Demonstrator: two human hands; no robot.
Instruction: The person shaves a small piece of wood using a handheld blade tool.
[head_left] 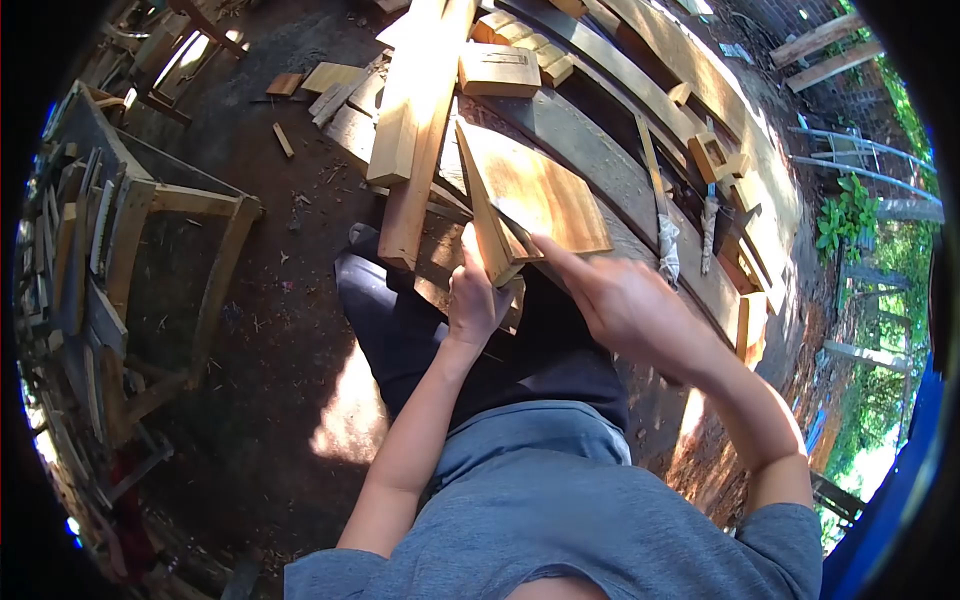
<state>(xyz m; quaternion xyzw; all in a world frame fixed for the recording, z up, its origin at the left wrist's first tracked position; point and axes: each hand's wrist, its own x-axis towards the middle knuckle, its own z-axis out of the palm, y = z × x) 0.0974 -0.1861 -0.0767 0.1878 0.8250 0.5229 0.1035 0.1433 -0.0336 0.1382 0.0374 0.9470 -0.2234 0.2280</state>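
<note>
My left hand [475, 296] is closed round the near end of a narrow, tapered wooden piece [484, 215], its thumb lying along the side. My right hand [610, 295] reaches in from the right, index finger stretched against a dark, thin edge beside that piece; the other fingers are curled, and what they hold, if anything, is hidden. Just beyond both hands lies a broad, flat wooden board [540, 190] in sunlight. Left of the tapered piece, long squared beams [408, 130] point away from me.
A wooden block [500, 70] rests on the planked bench [570, 125]. Right of it lie a wooden hand tool [708, 157] and a cloth-wrapped handle [668, 250]. A wooden frame [130, 240] and stacked scraps stand at the left. Small offcuts [284, 140] lie on the ground.
</note>
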